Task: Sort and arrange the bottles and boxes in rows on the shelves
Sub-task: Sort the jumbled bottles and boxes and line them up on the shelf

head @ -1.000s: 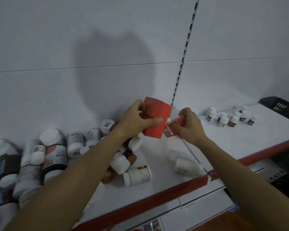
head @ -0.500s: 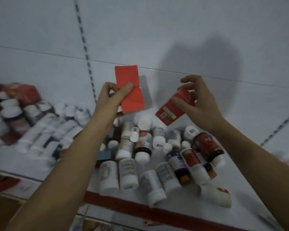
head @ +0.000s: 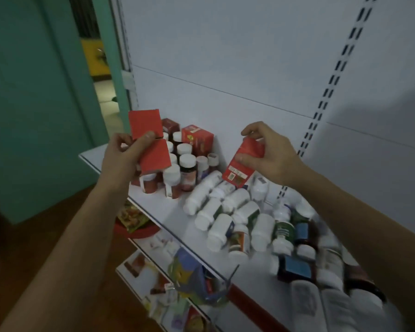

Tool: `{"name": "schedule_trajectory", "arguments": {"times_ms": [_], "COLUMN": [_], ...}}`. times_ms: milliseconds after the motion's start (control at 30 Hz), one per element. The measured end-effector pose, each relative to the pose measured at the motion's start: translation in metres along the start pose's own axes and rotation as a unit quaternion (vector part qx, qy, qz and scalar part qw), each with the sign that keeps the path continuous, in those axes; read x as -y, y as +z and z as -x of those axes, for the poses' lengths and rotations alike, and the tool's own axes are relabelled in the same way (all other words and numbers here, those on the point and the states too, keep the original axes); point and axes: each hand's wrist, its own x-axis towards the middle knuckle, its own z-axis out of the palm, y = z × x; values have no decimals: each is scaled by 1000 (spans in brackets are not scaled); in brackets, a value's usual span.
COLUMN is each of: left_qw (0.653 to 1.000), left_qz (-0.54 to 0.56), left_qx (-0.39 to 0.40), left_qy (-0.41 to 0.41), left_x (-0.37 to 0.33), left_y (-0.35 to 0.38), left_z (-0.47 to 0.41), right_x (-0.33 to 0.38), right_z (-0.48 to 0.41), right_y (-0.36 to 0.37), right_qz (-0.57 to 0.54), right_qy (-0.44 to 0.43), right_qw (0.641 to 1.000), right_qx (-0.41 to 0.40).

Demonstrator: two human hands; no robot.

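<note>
Right hand (head: 273, 152) seemingly pinches half-hidden red box (head: 241, 167).

An opened red box (head: 151, 149) is held by the left hand (head: 122, 159), a second red box (head: 241, 170) by the right hand (head: 274, 155), above bottles (head: 203, 195) on the shelf (head: 170, 209).

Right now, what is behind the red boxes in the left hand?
Behind the red boxes held by the left hand stand white-capped bottles and an upright red box near the back panel. The held boxes cover the tops of the nearest bottles.
</note>
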Motion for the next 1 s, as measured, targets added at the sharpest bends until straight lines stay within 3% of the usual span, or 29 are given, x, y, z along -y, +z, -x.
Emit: {"name": "schedule_trajectory", "arguments": {"times_ms": [167,400,500,667,867,1000], "left_qw": [1000,995,989,987,987,981], "left_qz": [15,12,25,43,53,75], "left_qx": [-8,68,98,96,93,101], "left_qy": [-21,-73,-104,-121,-122,-151], "left_x": [26,59,83,115,129,136], "left_y": [-37,-28,-18,-3,7,13], "left_z": [-27,-15,-4,5,12,10], "right_x": [6,-30,-44,-58,-66,-58], "right_z": [-44,-63,-57,-61,-41,-53], "right_y": [89,132,127,128,137,119], "right_qz": [4,-80,-47,-84,4,89], "right_qy": [40,204,207,215,176,138], "right_qw": [997,975,976,967,983,986], "right_qx": [63,-34,-57,-107,-49,34]}}
